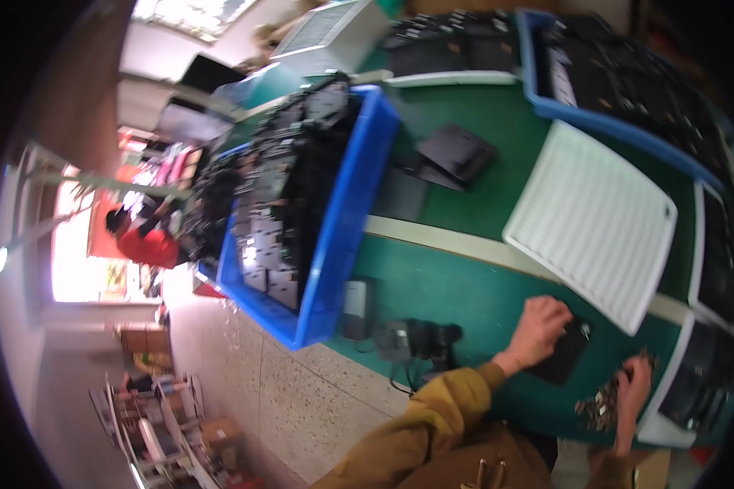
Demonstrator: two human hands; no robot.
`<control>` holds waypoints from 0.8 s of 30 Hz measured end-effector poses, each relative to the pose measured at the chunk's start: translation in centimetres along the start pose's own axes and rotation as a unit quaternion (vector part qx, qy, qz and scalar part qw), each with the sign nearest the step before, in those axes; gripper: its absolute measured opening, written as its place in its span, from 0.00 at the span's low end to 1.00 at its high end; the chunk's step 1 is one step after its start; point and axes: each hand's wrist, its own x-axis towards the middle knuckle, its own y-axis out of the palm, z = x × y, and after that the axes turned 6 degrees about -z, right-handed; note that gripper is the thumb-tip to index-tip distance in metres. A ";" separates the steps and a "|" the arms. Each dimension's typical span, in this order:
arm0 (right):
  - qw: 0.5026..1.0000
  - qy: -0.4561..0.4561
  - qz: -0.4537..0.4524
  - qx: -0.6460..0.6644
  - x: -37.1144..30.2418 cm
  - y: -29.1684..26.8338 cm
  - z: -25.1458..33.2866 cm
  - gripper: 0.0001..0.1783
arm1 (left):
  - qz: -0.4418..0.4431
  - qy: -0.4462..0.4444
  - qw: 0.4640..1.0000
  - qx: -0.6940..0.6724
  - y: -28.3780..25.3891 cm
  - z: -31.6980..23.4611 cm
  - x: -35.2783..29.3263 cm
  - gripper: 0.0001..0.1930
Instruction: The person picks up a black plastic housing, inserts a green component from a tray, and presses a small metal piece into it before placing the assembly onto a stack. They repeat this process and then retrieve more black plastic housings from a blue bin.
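My left hand point(538, 332) is over the upper left part of a flat black plastic panel point(564, 359) lying on the green table. Its fingers are curled together, and whatever is between them is too small to tell. A small shiny piece point(585, 328) shows at the panel's right corner. On the right, my right hand point(633, 389) is at a pile of small metal pieces point(599, 409), which lie on both sides of it. Its fingers are bent and drawn together; what they grip is hidden.
A white ribbed tray point(599, 224) lies ahead of my hands. To the left are a blue crate point(367, 171) full of black parts and a dark clamp-like device point(420, 338). Two black panels point(457, 155) lie further back. Another blue crate point(603, 126) stands far right.
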 end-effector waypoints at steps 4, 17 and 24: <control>0.999 0.005 0.039 0.030 0.3 0.3 0.6 0.14 | -0.004 -0.014 1.000 0.004 -1.1 -0.2 -1.0 0.22; 0.900 0.261 0.078 0.341 1.6 -1.7 4.5 0.10 | -0.002 -0.008 1.000 0.013 -1.1 -0.4 -0.1 0.20; 0.761 0.388 0.151 0.498 -1.7 -0.2 7.6 0.13 | 0.001 -0.005 1.000 0.007 -0.4 -0.7 -0.5 0.19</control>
